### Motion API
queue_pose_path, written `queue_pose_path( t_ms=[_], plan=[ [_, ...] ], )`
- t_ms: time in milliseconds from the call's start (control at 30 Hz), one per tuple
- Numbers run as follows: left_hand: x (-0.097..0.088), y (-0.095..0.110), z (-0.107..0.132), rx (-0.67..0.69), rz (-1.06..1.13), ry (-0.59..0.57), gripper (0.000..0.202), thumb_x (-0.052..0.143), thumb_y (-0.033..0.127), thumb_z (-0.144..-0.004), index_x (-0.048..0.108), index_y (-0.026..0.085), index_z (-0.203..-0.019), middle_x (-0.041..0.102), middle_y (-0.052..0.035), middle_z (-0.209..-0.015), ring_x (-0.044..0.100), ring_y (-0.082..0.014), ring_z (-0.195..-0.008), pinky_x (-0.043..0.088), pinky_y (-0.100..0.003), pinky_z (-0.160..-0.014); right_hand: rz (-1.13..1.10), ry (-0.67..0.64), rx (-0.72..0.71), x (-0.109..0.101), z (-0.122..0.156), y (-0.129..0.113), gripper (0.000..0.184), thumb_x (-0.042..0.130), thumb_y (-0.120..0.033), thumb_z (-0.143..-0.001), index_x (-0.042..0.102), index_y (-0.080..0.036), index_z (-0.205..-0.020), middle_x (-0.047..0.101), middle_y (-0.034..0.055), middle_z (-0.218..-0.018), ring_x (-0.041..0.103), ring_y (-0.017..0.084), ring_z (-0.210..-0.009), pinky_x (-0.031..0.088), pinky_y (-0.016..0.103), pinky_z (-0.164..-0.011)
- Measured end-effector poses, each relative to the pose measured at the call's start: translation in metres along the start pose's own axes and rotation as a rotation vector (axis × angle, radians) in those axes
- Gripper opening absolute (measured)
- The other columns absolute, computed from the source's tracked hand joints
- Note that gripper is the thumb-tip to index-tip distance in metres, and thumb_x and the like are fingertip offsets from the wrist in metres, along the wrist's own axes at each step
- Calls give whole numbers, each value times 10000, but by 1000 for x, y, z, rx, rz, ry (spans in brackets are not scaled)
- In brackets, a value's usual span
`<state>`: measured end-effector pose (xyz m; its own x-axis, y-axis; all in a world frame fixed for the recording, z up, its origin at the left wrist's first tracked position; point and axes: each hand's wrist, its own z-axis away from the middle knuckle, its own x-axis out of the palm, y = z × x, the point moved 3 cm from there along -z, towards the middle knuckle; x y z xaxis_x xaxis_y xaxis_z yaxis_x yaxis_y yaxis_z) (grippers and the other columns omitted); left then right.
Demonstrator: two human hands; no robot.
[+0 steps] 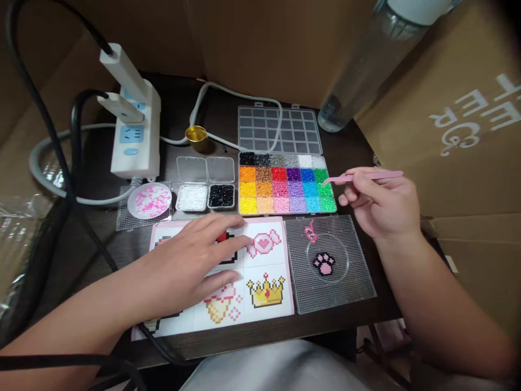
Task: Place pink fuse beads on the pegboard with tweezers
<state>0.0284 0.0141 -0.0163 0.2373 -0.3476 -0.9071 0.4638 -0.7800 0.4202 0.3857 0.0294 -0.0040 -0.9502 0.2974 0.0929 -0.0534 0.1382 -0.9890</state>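
My left hand (203,255) lies with its fingers spread over a pattern sheet (268,260) printed with pixel pictures of a candy, a crown and an ice cream. My right hand (382,201) grips pink tweezers (366,176), their bent tips over the green beads at the right side of the bead box (287,190). I cannot make out a bead in the tips. On a clear pegboard (354,271) sit a black-and-pink paw of beads (324,264) and a small pink bead outline (311,232).
Small open boxes hold white beads (192,197) and black beads (221,195). Left of them stands a dish of pink and white beads (150,200). Behind are a power strip (138,136) with cables, a gold cup (197,138) and a clear bottle (358,70). Cardboard surrounds the table.
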Motion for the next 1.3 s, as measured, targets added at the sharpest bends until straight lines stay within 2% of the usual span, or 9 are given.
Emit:
queue_pose_path(
  t_ms=[233, 533, 833, 967, 1133, 1300],
  plan=[
    [-2, 1, 1, 21, -9, -25, 457, 607, 396, -1169, 625, 317, -1618, 604, -147, -1662, 630, -390, -1476, 596, -584, -1192, 6, -52, 14, 0, 1, 1, 327, 1102, -503, -711, 918, -252, -810, 867, 53, -790, 620, 106, -547, 569, 252, -503],
    [-2, 1, 1, 40, -22, 19, 438, 639, 400, -1149, 669, 303, -1574, 645, -150, -1617, 670, -405, -1413, 622, -601, -1148, 62, -76, 12, 1, 2, 0, 321, 1075, -514, -759, 923, -242, -834, 863, 56, -793, 607, 112, -560, 565, 267, -496],
    [-1, -3, 1, 3, 23, 36, 441, 673, 407, -1120, 698, 343, -1555, 663, -112, -1607, 662, -384, -1418, 613, -541, -1159, 59, -52, -14, 3, 1, -1, 345, 1076, -514, -750, 895, -224, -795, 885, 80, -845, 611, 110, -536, 582, 276, -488],
    [0, -2, 2, -3, 16, 27, 442, 654, 436, -1134, 697, 349, -1565, 645, -114, -1640, 657, -394, -1430, 608, -565, -1166, 78, -67, -14, 2, 1, 0, 332, 1056, -509, -785, 894, -219, -798, 889, 90, -868, 618, 116, -537, 591, 288, -489],
    [1, -2, 2, 0, -2, -3, 449, 626, 450, -1147, 688, 337, -1577, 631, -139, -1652, 653, -412, -1435, 608, -615, -1165, 72, -58, -5, 3, 2, 0, 385, 1079, -551, -735, 885, -221, -775, 884, 80, -848, 612, 110, -531, 584, 282, -480],
    [-1, -2, 1, -7, 4, -13, 453, 627, 449, -1146, 683, 341, -1582, 629, -134, -1653, 647, -403, -1444, 598, -608, -1188, 69, -83, -13, 3, 1, 1, 395, 1075, -569, -740, 887, -227, -799, 860, 56, -805, 611, 108, -537, 590, 275, -481]
  ],
)
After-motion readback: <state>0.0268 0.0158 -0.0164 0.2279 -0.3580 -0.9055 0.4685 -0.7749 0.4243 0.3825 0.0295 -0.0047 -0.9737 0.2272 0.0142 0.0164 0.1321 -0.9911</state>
